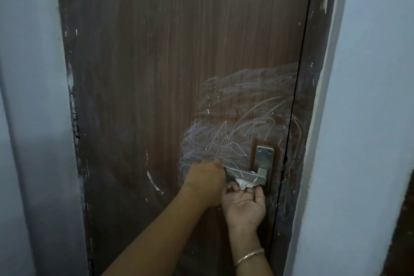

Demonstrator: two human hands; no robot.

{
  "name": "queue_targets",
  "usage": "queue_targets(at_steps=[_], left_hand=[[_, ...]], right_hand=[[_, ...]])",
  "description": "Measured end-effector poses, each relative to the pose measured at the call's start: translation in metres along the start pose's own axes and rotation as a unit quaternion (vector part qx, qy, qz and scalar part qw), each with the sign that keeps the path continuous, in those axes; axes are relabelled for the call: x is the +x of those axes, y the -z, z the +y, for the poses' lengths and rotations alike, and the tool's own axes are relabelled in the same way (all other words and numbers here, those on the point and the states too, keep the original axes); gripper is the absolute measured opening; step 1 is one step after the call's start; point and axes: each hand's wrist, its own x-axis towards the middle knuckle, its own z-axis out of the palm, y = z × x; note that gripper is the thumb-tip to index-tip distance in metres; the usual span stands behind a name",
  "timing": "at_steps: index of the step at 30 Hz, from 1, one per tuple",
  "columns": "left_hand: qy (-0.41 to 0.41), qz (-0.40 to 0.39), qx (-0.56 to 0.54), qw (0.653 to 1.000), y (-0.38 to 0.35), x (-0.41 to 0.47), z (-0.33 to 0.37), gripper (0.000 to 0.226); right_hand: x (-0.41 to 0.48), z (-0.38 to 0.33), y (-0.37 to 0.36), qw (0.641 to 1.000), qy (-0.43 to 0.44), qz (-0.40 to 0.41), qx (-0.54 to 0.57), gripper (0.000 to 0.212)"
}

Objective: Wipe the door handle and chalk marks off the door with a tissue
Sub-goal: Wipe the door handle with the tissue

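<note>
The left hand reaches in from the lower left on an outstretched forearm, its back toward me and its fingers curled round the free end of the door handle. The right hand comes up from below, palm turned up, fingertips pinching a crumpled white tissue against the underside of the lever, close to its pivot. A thin metal bangle circles that wrist. So: two hands, one tissue, one lever handle, and one steel backplate with two screws at its top. White chalk marks scrawl in loops over the brown door, above and left of the handle. A dark scuffed door frame runs down the right side, with a pale wall beyond.
</note>
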Motion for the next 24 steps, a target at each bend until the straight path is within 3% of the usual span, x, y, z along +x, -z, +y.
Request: queue_targets(at_steps=[14, 24], left_hand=[[-0.033, 0.016, -0.067, 0.997, -0.006, 0.005, -0.013, 0.039], [-0.049, 0.026, -0.095, 0.994, -0.009, 0.009, -0.019, 0.036]], right_hand=[[0.016, -0.011, 0.002, 0.984, -0.021, -0.028, -0.177, 0.03], [0.016, -0.004, 0.002, 0.977, -0.031, -0.029, -0.207, 0.03]])
